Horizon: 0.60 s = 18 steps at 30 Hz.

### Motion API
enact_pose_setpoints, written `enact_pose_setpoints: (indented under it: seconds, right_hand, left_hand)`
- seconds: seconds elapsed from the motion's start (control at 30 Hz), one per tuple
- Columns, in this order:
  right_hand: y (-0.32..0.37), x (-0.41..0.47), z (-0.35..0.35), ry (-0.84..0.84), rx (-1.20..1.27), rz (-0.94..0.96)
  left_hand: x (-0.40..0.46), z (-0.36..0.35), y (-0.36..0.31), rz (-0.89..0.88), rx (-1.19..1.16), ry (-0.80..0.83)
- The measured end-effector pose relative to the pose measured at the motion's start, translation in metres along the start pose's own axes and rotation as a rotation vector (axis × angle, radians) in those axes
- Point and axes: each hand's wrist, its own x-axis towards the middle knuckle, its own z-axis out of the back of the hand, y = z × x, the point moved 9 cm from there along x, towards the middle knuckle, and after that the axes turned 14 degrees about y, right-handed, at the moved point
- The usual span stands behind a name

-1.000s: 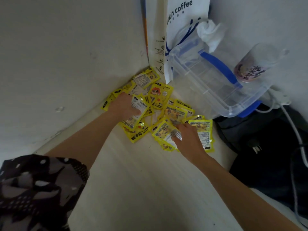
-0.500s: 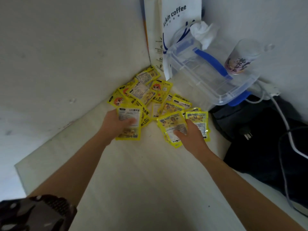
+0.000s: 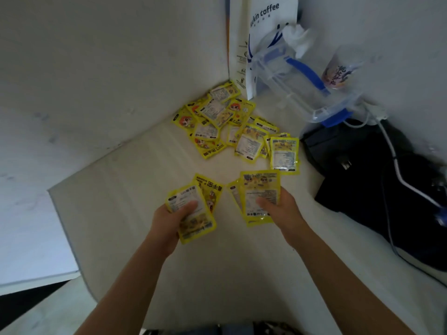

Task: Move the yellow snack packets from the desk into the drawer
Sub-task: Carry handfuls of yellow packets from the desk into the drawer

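Left hand (image 3: 169, 220) has a grip pinching a few flat yellow foil snack packets (image 3: 193, 209), right hand (image 3: 281, 209) pinching another bunch (image 3: 260, 194); remaining packets (image 3: 232, 122) piled in the pale counter (image 3: 145, 165) corner.

One head-worn camera looks steeply down, close over the desk (image 3: 150, 238) corner.

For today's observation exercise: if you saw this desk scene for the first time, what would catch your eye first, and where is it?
The bright yellow snack packets heaped in the desk's far corner stand out most against the pale desk. Nearer the camera, the left hand grips a small bunch of packets and the right hand grips another bunch. To the right, a clear plastic box with blue clips lies tilted beside a white coffee bag.
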Motion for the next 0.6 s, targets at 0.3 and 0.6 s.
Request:
enact_pose_setpoints:
  seconds: [0.3, 0.6]
  right_hand:
    - [-0.046, -0.091, -0.039, -0.066, 0.11, -0.005]
    - [-0.121, -0.203, -0.08, -0.347, 0.18, -0.027]
  left_hand:
    - [-0.061, 0.013, 0.05, 0.027, -0.057, 0.123]
    - [-0.133, 0.041, 0.094, 0.089, 0.082, 0.254]
